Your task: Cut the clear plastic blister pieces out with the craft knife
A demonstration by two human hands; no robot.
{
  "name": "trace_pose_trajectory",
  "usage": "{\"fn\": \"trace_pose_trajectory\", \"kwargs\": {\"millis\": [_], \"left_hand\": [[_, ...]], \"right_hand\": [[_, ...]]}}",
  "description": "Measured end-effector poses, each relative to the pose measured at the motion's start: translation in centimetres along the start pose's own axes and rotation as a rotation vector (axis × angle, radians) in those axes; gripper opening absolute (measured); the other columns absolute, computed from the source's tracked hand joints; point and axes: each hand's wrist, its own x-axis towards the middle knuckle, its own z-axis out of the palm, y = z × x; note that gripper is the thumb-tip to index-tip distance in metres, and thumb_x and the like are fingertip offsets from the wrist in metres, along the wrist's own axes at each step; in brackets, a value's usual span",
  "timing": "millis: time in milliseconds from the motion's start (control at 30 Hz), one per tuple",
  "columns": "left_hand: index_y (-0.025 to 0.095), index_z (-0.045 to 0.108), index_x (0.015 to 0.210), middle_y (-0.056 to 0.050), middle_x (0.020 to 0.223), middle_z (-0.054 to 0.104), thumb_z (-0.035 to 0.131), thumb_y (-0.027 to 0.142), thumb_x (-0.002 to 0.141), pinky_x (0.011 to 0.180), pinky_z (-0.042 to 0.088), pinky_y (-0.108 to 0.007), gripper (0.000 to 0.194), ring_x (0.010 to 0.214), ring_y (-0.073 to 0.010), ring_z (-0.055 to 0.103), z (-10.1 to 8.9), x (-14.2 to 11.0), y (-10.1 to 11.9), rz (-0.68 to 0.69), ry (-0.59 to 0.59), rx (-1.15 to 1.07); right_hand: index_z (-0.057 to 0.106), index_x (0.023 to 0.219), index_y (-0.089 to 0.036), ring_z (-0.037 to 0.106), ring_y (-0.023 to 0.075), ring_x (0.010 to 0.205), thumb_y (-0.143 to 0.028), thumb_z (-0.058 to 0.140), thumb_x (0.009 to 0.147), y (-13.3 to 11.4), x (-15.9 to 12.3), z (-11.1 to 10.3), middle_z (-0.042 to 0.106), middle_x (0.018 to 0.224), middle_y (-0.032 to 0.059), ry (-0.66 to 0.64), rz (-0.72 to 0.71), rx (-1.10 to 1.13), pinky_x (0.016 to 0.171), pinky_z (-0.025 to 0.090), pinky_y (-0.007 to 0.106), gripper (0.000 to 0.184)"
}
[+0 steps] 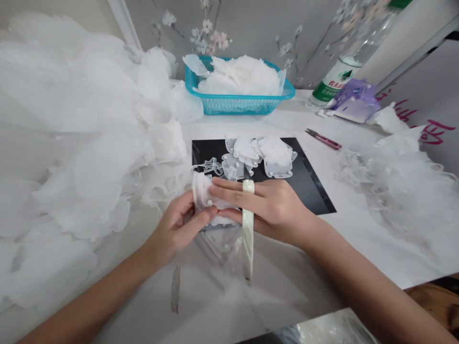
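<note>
Far left of the fingers, a big pile of thin white cloth (79, 110) is spilling over the table (287, 291), likely sitting aside to be giving the hands room. The left hand (179, 222) is pinching a white stack (202, 188) between thumb and fingers, perhaps tightly so the layers are keeping together. Beyond the fingertips, a blue basket (236, 109) is holding more white cloth, keeping it from spreading. The right hand (267, 205) is stretching its fingers toward the stack and touching it; its thumb is hiding, so I cannot tell if it is pinching. A pale tool (248, 239) is lying across those fingers, maybe to be staying close. Just past them, a black mat (308, 191) is carrying white pieces (276, 155). Right of the fingers, little snips (324, 139) are lying within easy reach. Farther right, a bottle (326, 86), a purple packet (358, 100) and wispy white scraps (409, 186) are sitting out of the way.
</note>
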Motion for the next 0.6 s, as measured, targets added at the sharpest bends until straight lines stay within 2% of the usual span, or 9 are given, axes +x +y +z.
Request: {"fn": "trace_pose_trajectory", "kwargs": {"millis": [133, 333, 400, 467, 533, 600], "left_hand": [[0.019, 0.066, 0.089, 0.000, 0.074, 0.062, 0.068, 0.031, 0.077, 0.063, 0.045, -0.021, 0.017, 0.071, -0.0137, 0.056, 0.05, 0.09, -0.05, -0.022, -0.018, -0.083], [0.019, 0.064, 0.081, 0.003, 0.066, 0.051, 0.062, 0.028, 0.080, 0.058, 0.038, -0.021, 0.009, 0.063, -0.0100, 0.046, -0.44, 0.25, -0.38, 0.000, -0.118, -0.103], [0.018, 0.058, 0.070, 0.004, 0.062, 0.046, 0.058, 0.022, 0.078, 0.055, 0.034, -0.021, 0.010, 0.059, -0.0090, 0.041, -0.52, 0.24, -0.34, 0.018, -0.148, -0.061], [0.017, 0.051, 0.061, 0.004, 0.059, 0.042, 0.056, 0.018, 0.076, 0.053, 0.030, -0.022, 0.016, 0.056, -0.0086, 0.038, -0.46, 0.22, -0.19, 0.037, -0.171, -0.007], [0.017, 0.048, 0.059, 0.004, 0.059, 0.041, 0.055, 0.018, 0.075, 0.053, 0.029, -0.023, 0.017, 0.057, -0.0091, 0.037, -0.37, 0.22, -0.07, 0.054, -0.191, 0.022], [0.018, 0.046, 0.059, 0.004, 0.058, 0.039, 0.055, 0.020, 0.075, 0.053, 0.029, -0.024, 0.019, 0.057, -0.0097, 0.037, -0.37, 0.25, -0.10, 0.058, -0.197, 0.006]], "right_hand": [[0.064, 0.113, -0.013, 0.067, 0.0100, 0.066, -0.012, 0.051, 0.091, 0.02, -0.03, -0.09, 0.068, 0.118, 0.0022, -0.027, -0.067, -0.097, 0.055, 0.050, 0.023, 0.026], [0.068, 0.096, -0.012, 0.058, 0.0081, 0.051, -0.003, 0.047, 0.088, -0.58, 0.23, 0.51, 0.074, 0.088, 0.0027, 0.125, -0.060, -0.229, 0.046, 0.041, 0.023, 0.024], [0.068, 0.095, -0.012, 0.056, 0.0081, 0.048, -0.006, 0.050, 0.087, -0.62, 0.20, 0.64, 0.073, 0.078, 0.0013, 0.168, 0.015, -0.213, 0.044, 0.039, 0.023, 0.020], [0.068, 0.094, -0.013, 0.057, 0.0081, 0.048, -0.011, 0.052, 0.089, -0.47, 0.19, 0.60, 0.072, 0.073, 0.0006, 0.249, 0.153, -0.193, 0.044, 0.038, 0.022, 0.017], [0.068, 0.093, -0.013, 0.059, 0.0079, 0.051, -0.016, 0.053, 0.090, -0.24, 0.24, 0.45, 0.071, 0.070, 0.0005, 0.337, 0.286, -0.153, 0.046, 0.039, 0.020, 0.016], [0.068, 0.091, -0.013, 0.060, 0.0073, 0.052, -0.017, 0.053, 0.090, -0.07, 0.34, 0.31, 0.070, 0.069, 0.0000, 0.382, 0.361, -0.087, 0.047, 0.039, 0.019, 0.015]]}}
